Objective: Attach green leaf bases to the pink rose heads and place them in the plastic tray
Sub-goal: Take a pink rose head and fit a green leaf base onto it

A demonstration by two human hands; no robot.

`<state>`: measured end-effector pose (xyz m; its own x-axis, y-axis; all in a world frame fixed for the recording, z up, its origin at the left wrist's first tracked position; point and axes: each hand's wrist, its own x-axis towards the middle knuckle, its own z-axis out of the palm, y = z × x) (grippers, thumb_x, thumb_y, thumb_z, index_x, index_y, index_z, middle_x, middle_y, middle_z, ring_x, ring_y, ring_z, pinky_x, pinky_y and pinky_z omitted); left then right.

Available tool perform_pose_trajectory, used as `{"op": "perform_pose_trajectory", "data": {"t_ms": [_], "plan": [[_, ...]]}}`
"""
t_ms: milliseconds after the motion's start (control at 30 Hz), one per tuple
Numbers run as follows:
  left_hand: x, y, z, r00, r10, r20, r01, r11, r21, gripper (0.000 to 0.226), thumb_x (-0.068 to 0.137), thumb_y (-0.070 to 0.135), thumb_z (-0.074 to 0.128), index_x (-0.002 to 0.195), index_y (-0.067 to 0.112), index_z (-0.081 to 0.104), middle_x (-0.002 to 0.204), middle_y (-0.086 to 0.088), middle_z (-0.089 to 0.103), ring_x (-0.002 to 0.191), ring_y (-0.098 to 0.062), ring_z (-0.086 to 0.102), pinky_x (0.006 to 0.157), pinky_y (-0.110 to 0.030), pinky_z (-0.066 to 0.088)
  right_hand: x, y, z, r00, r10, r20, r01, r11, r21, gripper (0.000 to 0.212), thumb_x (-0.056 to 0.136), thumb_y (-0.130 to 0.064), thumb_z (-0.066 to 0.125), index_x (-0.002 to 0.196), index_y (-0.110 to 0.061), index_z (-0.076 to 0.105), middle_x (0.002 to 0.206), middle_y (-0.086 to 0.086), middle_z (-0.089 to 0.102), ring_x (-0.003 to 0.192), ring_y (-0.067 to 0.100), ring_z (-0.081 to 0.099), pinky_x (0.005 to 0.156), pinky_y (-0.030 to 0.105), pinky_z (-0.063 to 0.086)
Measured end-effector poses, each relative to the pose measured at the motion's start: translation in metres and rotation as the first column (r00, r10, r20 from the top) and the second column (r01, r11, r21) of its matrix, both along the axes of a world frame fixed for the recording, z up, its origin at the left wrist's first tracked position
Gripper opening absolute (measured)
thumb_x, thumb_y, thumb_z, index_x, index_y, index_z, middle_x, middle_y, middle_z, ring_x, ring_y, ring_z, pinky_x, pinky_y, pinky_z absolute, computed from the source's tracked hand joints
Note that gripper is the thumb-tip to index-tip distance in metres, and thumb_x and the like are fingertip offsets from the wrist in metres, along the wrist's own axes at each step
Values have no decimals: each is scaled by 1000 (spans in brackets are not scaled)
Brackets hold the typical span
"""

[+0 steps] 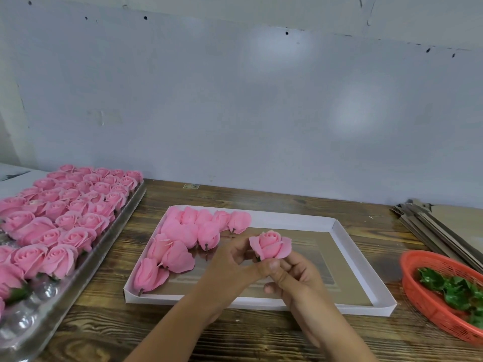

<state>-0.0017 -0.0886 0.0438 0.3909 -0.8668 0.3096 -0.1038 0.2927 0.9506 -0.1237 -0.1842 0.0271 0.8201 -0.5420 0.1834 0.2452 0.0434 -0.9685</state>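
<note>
While both hands work above the middle of the wooden table (261, 335), the big plastic tray (78, 259) lies well off to the person's left, running lengthwise from the near left corner away toward the wall, its far rows packed with finished pink roses (78, 205) and its near cups bare. Between that tray and the hands sits a white cardboard tray (342, 241), long axis across the table, with unfinished rose heads (183, 239) heaped in its left end, stubs pointing toward the person. At the far right stands an orange basket (418, 288) of green leaf bases (452, 288), and beyond it a stack of flat cardboard (431, 226).

The left hand (230, 265) and right hand (295, 278) meet over the white tray, both pinching at the underside of one held rose (270, 244). Its bloom faces up and away, its stem axis pointing down into the fingers. The right thumb and fingers curl round the base; the left fingertips close on it from the other side. Whether a leaf base is already seated under it I cannot tell, though a dark green fleck shows at its lower left edge.

If the base is on, the drop-off is a leftward move, and the left hand is the nearer one to the bare cups.
</note>
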Motion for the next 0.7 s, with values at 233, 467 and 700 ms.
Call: {"op": "perform_pose_trajectory", "data": {"t_ms": [233, 467, 700], "plan": [[0, -1, 0, 1000, 13, 6, -12, 1000, -23, 34, 85, 21, 79, 110, 43, 74, 114, 11, 75, 109, -4, 68, 88, -11, 49, 0, -3, -1, 1000, -8, 21, 7, 999, 36, 39, 77, -37, 73, 113, -21, 73, 99, 5, 73, 86, 12, 64, 66, 22, 51], [1, -1, -1, 999, 33, 38, -32, 999, -10, 35, 83, 22, 80, 107, 46, 74, 112, 13, 75, 108, -3, 68, 88, -10, 49, 0, -2, -3, 1000, -12, 0, 12, 1000, -15, 32, 83, -31, 68, 115, -24, 72, 99, 1, 74, 84, 10, 64, 65, 23, 50], [5, -1, -5, 996, 36, 84, -38, 999, 24, 20, 85, 28, 79, 102, 39, 77, 105, 5, 77, 102, -3, 69, 84, -10, 49, -1, -5, -5, 997, -16, -73, 14, 1000, -22, 32, 81, -24, 69, 112, -18, 74, 91, 3, 73, 78, 9, 62, 63, 21, 49]]}}
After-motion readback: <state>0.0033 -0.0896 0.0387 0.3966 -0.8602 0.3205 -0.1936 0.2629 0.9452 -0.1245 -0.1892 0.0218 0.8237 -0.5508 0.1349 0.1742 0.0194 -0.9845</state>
